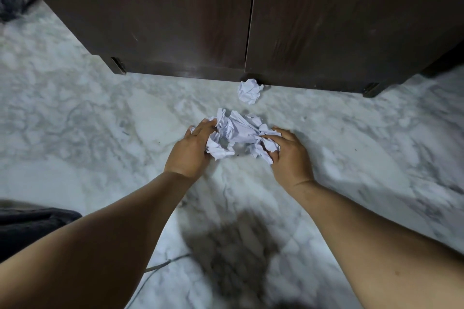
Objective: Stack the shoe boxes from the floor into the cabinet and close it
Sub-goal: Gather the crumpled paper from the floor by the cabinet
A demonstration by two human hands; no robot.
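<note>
Two hands, left hand (192, 148) and right hand (286, 152), each grasp one crumpled paper heap (238, 133) on the floor (75, 120); one paper ball (248, 91) lies against the closed two-door cabinet (175, 20).

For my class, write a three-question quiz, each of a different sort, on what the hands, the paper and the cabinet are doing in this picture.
1. True or false: both doors of the cabinet stand open.
2. What do the left hand and right hand gather? A) shoe boxes B) crumpled paper C) a cloth
3. Fill in: a separate paper ball lies on the marble floor just in front of the ____.

Key: 1 false, both are shut. 2 B. 3 cabinet.
</note>
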